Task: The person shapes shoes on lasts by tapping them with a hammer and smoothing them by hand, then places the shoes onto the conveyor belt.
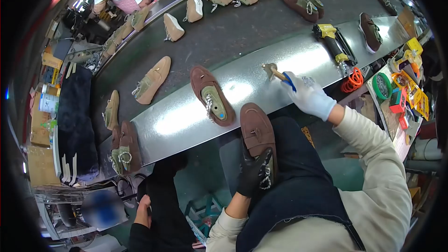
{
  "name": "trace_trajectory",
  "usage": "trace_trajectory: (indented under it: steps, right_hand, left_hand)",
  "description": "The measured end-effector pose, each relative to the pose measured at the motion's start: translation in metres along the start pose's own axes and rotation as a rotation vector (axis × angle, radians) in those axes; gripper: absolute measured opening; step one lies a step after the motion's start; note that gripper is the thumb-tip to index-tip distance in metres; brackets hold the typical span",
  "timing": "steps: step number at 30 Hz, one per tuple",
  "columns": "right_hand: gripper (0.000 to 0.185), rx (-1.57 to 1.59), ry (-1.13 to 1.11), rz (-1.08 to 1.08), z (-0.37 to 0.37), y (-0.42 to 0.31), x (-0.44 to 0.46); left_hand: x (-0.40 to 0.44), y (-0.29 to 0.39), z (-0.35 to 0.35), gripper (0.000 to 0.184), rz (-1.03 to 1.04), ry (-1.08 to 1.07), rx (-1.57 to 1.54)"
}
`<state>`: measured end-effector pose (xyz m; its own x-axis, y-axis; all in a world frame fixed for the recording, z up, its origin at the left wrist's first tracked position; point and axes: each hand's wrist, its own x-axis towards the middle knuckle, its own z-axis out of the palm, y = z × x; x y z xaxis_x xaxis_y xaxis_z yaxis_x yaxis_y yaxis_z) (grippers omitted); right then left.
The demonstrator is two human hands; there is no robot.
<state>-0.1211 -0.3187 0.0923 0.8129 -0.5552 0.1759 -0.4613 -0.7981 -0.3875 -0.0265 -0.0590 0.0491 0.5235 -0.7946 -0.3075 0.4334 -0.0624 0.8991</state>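
My left hand (pixel 252 177), in a black glove, is closed on the heel end of a brown moccasin shoe (pixel 256 130). That shoe rests over my lap at the bench's front edge, toe pointing away from me, its braided lace hanging by my fingers. In a white glove, my right hand (pixel 309 97) grips a hammer (pixel 278 73) by its handle, with the metal head over the shiny bench strip. Another brown shoe (pixel 212 95) with an olive lining lies on the strip, left of the held one.
A yellow and black air nailer (pixel 333 42) with an orange coiled hose (pixel 353 80) lies at right. Several tan shoes (pixel 156 80) stand on the dark belt (pixel 224 32). A green tub (pixel 382 86) sits far right. Other people are at left and across the belt.
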Motion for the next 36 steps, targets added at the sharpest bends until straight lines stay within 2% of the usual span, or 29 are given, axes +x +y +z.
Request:
trace_trajectory:
  steps: [3, 10, 15, 16, 21, 22, 26, 27, 28, 29, 30, 32, 33, 34, 36]
  right_hand:
    - [0.039, -0.176, 0.023, 0.156, 0.020, 0.025, 0.010]
    - [0.052, -0.150, 0.060, 0.004, -0.010, -0.016, -0.033]
    - [0.097, 0.670, -0.352, -0.050, -0.012, -0.043, -0.118]
    - [0.097, 0.675, -0.357, -0.048, -0.003, -0.048, -0.120]
    - [0.107, 0.792, -0.244, 0.035, 0.039, -0.072, -0.135]
    - [0.107, 0.800, -0.236, 0.033, 0.039, -0.072, -0.136]
    - [0.100, 0.835, -0.167, 0.162, 0.020, -0.077, -0.164]
    - [0.098, 0.847, -0.149, 0.156, 0.014, -0.075, -0.162]
    - [0.094, 0.811, -0.107, 0.134, -0.001, -0.077, -0.165]
    - [0.092, 0.825, -0.206, 0.153, -0.015, -0.072, -0.165]
    - [0.092, 0.882, -0.224, 0.032, -0.007, -0.073, -0.140]
    - [0.083, 0.702, -0.113, -0.117, -0.002, -0.079, -0.112]
    - [0.079, 0.568, -0.047, -0.128, -0.007, -0.074, -0.112]
    - [0.079, 0.544, -0.063, -0.102, -0.001, -0.084, -0.094]
    - [0.069, 0.419, -0.023, -0.200, 0.008, -0.090, -0.077]
  left_hand:
    - [-0.001, 0.003, -0.001, 0.074, 0.119, 0.008, 0.061]
    - [0.005, -0.002, 0.002, 0.083, 0.136, 0.046, -0.049]
    - [0.003, -0.008, 0.005, 0.082, 0.040, 0.011, -0.150]
    - [0.002, -0.006, 0.005, 0.082, 0.035, 0.016, -0.149]
    - [0.007, 0.012, 0.009, 0.063, 0.479, -0.157, 0.447]
    - [0.010, 0.001, 0.002, 0.063, 0.480, -0.160, 0.458]
    - [0.006, -0.021, -0.001, 0.041, 0.238, -0.271, 0.436]
    - [0.013, -0.019, 0.001, 0.040, 0.205, -0.273, 0.440]
    - [-0.003, 0.015, 0.037, 0.042, 0.258, -0.167, 0.608]
    - [0.012, -0.032, 0.033, 0.043, 0.131, -0.169, 0.377]
    - [0.025, -0.018, 0.012, 0.043, 0.190, -0.065, 0.432]
    - [0.030, 0.001, -0.015, 0.042, -0.086, 0.002, 0.075]
    - [0.035, -0.001, -0.010, 0.042, -0.246, -0.032, -0.147]
    - [0.032, 0.015, -0.026, 0.042, -0.269, -0.050, -0.171]
    - [0.029, 0.015, -0.032, 0.043, -0.050, -0.110, 0.079]
